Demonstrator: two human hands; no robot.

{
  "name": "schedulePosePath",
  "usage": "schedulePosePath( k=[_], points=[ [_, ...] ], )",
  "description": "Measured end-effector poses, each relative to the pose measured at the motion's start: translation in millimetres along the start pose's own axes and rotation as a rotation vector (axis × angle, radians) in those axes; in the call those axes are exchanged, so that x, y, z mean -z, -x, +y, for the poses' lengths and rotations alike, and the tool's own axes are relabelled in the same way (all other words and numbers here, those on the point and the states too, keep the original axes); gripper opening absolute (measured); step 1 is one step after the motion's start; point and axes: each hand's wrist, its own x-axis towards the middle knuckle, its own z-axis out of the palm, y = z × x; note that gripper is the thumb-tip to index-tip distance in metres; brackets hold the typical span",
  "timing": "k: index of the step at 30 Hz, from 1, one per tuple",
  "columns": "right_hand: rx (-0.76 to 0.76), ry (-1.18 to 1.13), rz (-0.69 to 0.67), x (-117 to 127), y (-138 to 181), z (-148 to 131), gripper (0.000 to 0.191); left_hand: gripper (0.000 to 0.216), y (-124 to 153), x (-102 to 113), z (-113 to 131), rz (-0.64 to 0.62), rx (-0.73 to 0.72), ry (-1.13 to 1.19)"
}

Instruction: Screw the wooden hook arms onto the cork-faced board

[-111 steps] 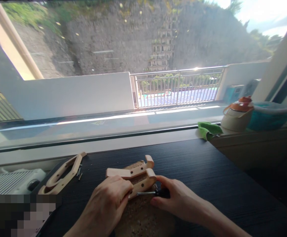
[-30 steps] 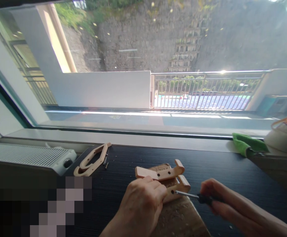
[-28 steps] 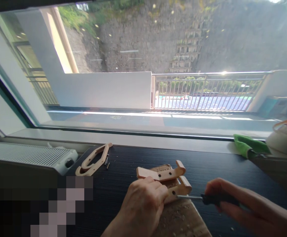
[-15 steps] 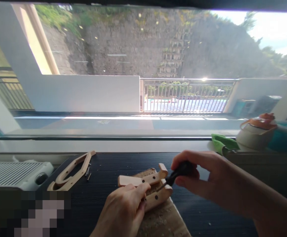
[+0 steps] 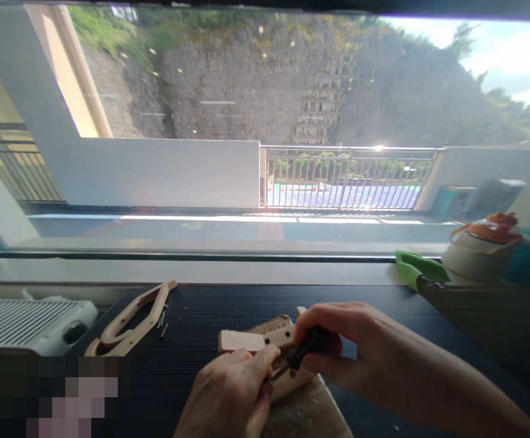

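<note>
The dark surface (image 5: 383,304) carries a crumb-strewn board (image 5: 308,420) beneath both hands, and on it lies the pale wooden bracket (image 5: 251,339). I see the left hand (image 5: 228,395) closed over its near end, pinning it. The right hand (image 5: 338,340) is curled tight round a screwdriver (image 5: 308,347), its tip down at the wood, probably in a hole, though fingers hide it. I judge the screwing partway: a second wooden piece (image 5: 128,325) and loose screws (image 5: 162,319) lie untouched, well left of the left hand. I find no readable writing.
</note>
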Motion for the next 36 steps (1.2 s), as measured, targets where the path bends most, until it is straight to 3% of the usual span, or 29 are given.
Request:
schedulePosePath(
  k=[20, 30, 36],
  points=[
    [-0.007, 0.029, -0.036, 0, -2, -6, 0.017, 0.039, 0, -1, 3, -0.041, 0.044, 0.011],
    [-0.002, 0.081, -0.044, -7, -5, -3, 0.014, 0.023, -4, 6, 8, -0.2, 0.157, 0.071],
    [0.015, 0.133, 0.002, -11, -4, -1, 0.018, 0.028, -4, 11, 6, -0.226, 0.228, 0.198]
  ],
)
